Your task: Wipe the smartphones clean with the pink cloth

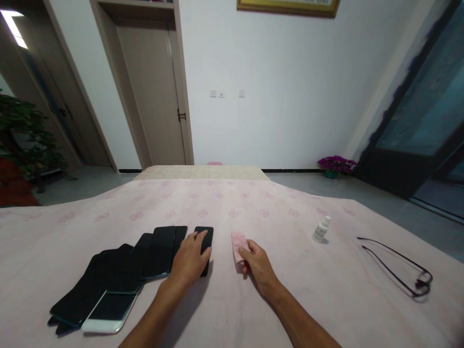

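A person's left hand [189, 261] rests flat, fingers spread, steadying a black phone [204, 244] beside overlapping phones [119, 278] on the pink-clothed worktop [253, 299], while right-hand [258, 265] fingers pinch a pink cloth [238, 245], best kept flat for wiping.

Lighting and picture quality: even indoor light, moderately bright, wide-angle view.

Soft, diffuse illumination over the pink cloth [290, 290]; a ceiling light [13, 28] glows overexposed at upper left. Shadows faint and short: a soft one under the left hand [190, 261] and forearm, a small one beside the white bottle [321, 229], a thin one under the spectacles [398, 266]. Dull sheen on the dark phones [119, 275], no hard glare. Door frames and the dark glass door [420, 111] bow outward towards the edges. Centre fairly sharp; corners soft, lower right smeared.
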{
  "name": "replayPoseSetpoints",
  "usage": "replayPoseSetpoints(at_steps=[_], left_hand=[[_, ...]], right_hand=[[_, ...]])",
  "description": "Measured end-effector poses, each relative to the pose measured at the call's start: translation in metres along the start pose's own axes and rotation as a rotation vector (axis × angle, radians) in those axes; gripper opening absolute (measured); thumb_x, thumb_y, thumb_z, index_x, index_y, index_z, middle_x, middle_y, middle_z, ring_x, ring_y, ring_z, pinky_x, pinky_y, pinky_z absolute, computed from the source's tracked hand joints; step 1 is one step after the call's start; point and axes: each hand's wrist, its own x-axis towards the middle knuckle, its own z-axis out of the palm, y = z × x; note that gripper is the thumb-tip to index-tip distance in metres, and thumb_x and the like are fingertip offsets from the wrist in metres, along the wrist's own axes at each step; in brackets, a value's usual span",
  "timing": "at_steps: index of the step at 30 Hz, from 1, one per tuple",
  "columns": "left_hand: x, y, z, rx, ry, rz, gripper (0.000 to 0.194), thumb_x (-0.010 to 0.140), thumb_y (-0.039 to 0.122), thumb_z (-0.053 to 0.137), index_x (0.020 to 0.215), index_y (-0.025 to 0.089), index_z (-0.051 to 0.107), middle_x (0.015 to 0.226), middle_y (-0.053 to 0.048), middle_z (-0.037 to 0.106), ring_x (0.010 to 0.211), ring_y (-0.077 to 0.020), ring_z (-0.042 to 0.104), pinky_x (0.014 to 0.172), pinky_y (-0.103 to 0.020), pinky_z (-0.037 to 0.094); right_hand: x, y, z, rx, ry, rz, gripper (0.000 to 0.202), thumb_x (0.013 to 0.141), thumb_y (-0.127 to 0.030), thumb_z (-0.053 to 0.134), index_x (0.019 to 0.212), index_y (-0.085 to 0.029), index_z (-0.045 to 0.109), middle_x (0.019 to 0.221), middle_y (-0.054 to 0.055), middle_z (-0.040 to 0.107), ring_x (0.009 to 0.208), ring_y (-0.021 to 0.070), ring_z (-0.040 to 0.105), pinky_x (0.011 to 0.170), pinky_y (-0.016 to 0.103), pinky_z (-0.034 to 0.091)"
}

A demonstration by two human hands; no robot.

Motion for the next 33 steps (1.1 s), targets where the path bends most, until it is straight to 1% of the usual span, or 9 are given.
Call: replayPoseSetpoints(at_steps=[2, 4, 8, 13, 19, 23, 27, 30, 33], left_hand=[[-0.007, -0.006, 0.000, 0.070, -0.014, -0.041, 0.054, 0.055, 0.026, 0.080, 0.109, 0.024, 0.069, 0.139, -0.017, 0.054, 0.138, -0.0428, 0.034, 0.115, -0.053, 0.015], [-0.015, -0.012, 0.004, 0.080, -0.025, -0.038, 0.058, 0.050, 0.024, 0.081, 0.107, 0.024, 0.069, 0.142, -0.019, 0.051, 0.139, -0.0443, 0.031, 0.115, -0.054, 0.013], [-0.024, -0.018, 0.009, 0.137, -0.041, -0.029, 0.058, 0.051, 0.021, 0.077, 0.108, 0.025, 0.068, 0.149, -0.019, 0.043, 0.139, -0.0458, 0.028, 0.113, -0.057, 0.012], [-0.022, -0.016, 0.007, 0.207, -0.038, -0.082, 0.060, 0.049, 0.013, 0.070, 0.109, 0.023, 0.069, 0.152, -0.021, 0.036, 0.134, -0.0529, 0.032, 0.109, -0.061, 0.015], [-0.022, 0.000, 0.013, 0.128, -0.051, -0.043, 0.064, 0.048, 0.012, 0.069, 0.110, 0.025, 0.068, 0.147, -0.017, 0.044, 0.125, -0.0448, 0.047, 0.108, -0.050, 0.025], [-0.034, 0.010, 0.032, 0.169, -0.087, -0.002, 0.066, 0.049, 0.012, 0.067, 0.114, 0.025, 0.068, 0.145, -0.017, 0.046, 0.120, -0.0462, 0.049, 0.103, -0.054, 0.030], [-0.045, 0.005, 0.042, 0.288, -0.124, 0.047, 0.070, 0.053, 0.012, 0.066, 0.123, 0.023, 0.065, 0.147, -0.021, 0.042, 0.121, -0.0487, 0.047, 0.101, -0.058, 0.031], [-0.048, -0.003, 0.039, 0.277, -0.115, 0.069, 0.071, 0.055, 0.016, 0.071, 0.126, 0.023, 0.064, 0.145, -0.020, 0.045, 0.125, -0.0463, 0.044, 0.104, -0.054, 0.030], [-0.050, -0.010, 0.031, 0.263, -0.155, 0.066, 0.075, 0.054, 0.023, 0.078, 0.127, 0.023, 0.064, 0.144, -0.019, 0.048, 0.126, -0.0453, 0.043, 0.105, -0.053, 0.031]], right_hand=[[0.000, 0.001, 0.001, -0.001, 0.010, -0.015, 0.037, 0.076, -0.052, 0.068, 0.078, -0.018, 0.054, 0.057, -0.006, 0.054, 0.037, 0.0058, 0.043, 0.033, 0.016, 0.034], [0.000, 0.002, 0.002, 0.011, 0.013, -0.023, 0.038, 0.077, -0.054, 0.067, 0.078, -0.018, 0.054, 0.057, -0.006, 0.054, 0.037, 0.0060, 0.043, 0.033, 0.017, 0.035], [-0.001, 0.002, 0.002, 0.042, 0.018, -0.025, 0.038, 0.078, -0.054, 0.066, 0.077, -0.018, 0.052, 0.056, -0.006, 0.053, 0.038, 0.0070, 0.045, 0.034, 0.018, 0.037], [0.000, 0.002, 0.001, 0.082, 0.060, -0.006, 0.036, 0.076, -0.052, 0.068, 0.076, -0.019, 0.053, 0.059, -0.006, 0.049, 0.045, 0.0083, 0.047, 0.038, 0.019, 0.043], [0.002, 0.003, 0.001, 0.129, 0.081, 0.004, 0.036, 0.073, -0.049, 0.071, 0.084, -0.018, 0.058, 0.061, -0.005, 0.052, 0.045, 0.0083, 0.047, 0.038, 0.019, 0.042], [0.003, 0.004, 0.001, 0.119, 0.145, -0.016, 0.037, 0.072, -0.048, 0.072, 0.091, -0.019, 0.059, 0.061, -0.005, 0.053, 0.042, 0.0079, 0.045, 0.035, 0.019, 0.038], [0.005, 0.004, 0.000, 0.085, 0.222, -0.051, 0.035, 0.071, -0.041, 0.072, 0.095, -0.018, 0.060, 0.064, -0.005, 0.055, 0.043, 0.0082, 0.045, 0.035, 0.019, 0.035], [0.008, 0.005, -0.001, 0.033, 0.277, -0.087, 0.031, 0.073, -0.037, 0.068, 0.097, -0.019, 0.061, 0.068, -0.003, 0.058, 0.048, 0.0098, 0.047, 0.039, 0.020, 0.035], [0.012, 0.008, -0.002, -0.079, 0.310, -0.125, 0.026, 0.075, -0.036, 0.065, 0.095, -0.019, 0.063, 0.074, 0.000, 0.062, 0.059, 0.0138, 0.054, 0.047, 0.023, 0.041]])
